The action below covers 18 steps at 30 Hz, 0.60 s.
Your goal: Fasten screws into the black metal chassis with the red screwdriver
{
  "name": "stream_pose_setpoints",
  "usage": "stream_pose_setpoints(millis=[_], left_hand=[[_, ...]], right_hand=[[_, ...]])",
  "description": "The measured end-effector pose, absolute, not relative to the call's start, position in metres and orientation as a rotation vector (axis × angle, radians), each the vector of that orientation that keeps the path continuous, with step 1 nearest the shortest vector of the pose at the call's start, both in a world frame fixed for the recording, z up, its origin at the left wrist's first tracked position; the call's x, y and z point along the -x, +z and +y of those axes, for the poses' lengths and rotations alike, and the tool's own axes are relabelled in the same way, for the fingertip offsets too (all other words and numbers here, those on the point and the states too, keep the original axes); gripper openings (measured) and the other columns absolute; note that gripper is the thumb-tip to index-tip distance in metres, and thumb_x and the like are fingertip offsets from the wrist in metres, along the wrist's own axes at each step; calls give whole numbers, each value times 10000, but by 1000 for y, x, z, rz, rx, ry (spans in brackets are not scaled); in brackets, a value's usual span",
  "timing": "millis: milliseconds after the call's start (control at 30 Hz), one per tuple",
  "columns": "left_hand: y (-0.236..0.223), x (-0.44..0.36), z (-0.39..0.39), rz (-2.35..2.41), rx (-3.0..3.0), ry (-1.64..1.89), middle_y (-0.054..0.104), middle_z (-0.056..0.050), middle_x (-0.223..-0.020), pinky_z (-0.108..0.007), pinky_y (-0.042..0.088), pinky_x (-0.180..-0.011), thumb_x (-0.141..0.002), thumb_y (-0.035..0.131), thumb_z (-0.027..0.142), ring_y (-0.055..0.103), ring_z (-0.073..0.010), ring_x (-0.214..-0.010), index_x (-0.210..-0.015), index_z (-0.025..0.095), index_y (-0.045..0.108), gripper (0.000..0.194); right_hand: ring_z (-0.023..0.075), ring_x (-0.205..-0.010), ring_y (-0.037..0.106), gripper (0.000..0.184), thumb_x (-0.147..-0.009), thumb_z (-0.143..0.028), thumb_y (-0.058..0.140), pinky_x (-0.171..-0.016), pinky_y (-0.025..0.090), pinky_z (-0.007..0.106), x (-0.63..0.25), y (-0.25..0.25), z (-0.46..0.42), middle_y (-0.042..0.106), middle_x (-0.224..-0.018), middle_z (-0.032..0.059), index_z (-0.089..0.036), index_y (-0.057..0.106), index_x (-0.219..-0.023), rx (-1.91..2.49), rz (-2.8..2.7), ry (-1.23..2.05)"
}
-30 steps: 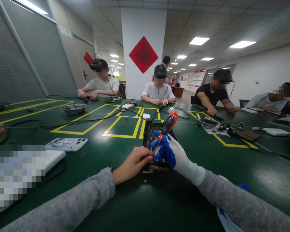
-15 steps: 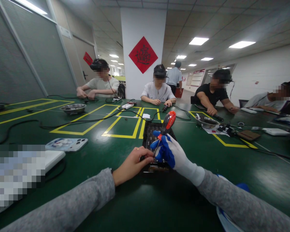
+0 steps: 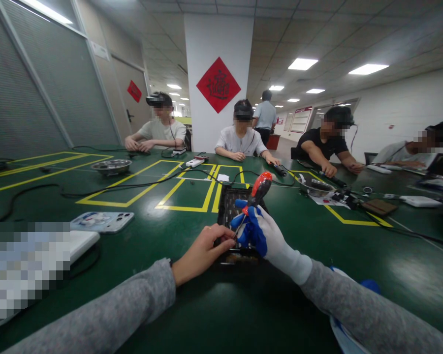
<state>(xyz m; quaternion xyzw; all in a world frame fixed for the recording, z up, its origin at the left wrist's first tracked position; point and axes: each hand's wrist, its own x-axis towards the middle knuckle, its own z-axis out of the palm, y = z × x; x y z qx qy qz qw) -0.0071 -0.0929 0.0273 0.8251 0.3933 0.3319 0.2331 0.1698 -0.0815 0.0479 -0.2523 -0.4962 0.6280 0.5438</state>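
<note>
A black flat device (image 3: 233,202) lies on the green table (image 3: 192,305) in front of me, between yellow tape lines. My right hand (image 3: 263,233), in a white glove with blue fingers, is closed around a screwdriver with a red and black handle (image 3: 259,187); its shaft slants down to the device's near end. My left hand (image 3: 203,251) is bare, fingers curled and pinched at the device's near left edge beside the screwdriver tip. What it pinches is too small to make out.
A phone in a patterned case (image 3: 102,221) and a white slab lie to the left. Black cables cross the table. Metal bowls (image 3: 111,165) (image 3: 315,187) stand farther back. Several people sit along the far and right sides; one stands by the pillar (image 3: 218,78).
My hands and the screwdriver have barely moved. The person opposite has stretched an arm out to the right, and the person behind the pillar has walked further away.
</note>
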Motion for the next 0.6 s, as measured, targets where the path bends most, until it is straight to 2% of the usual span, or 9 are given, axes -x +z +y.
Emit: stream_pose_setpoints(millis=[167, 400, 600], left_hand=[[28, 6, -93, 1131, -2250, 912, 618, -1, -820, -297, 357, -791, -846, 535, 331, 531, -150, -783, -812, 168, 600, 179], [30, 7, -93, 1018, -2319, 891, 631, 0, -871, -295, 337, -789, -913, 417, 280, 529, -145, -816, -900, 202, 621, 219], [27, 7, -92, 1095, -2259, 955, 619, 5, -827, -288, 349, -775, -827, 570, 326, 533, -146, -781, -825, 172, 599, 157]], right_hand=[[106, -483, 585, 430, -832, -408, 534, -443, 480, 222, -170, 48, -81, 661, -762, 39, -161, 502, -1183, 602, -1186, 1484], [119, -494, 601, 455, -834, -417, 528, -454, 492, 238, -172, 48, -82, 648, -742, 21, -174, 474, -1215, 623, -1181, 1469], [106, -501, 589, 476, -816, -432, 550, -455, 493, 226, -170, 50, -84, 650, -753, 18, -179, 477, -1213, 625, -1204, 1435]])
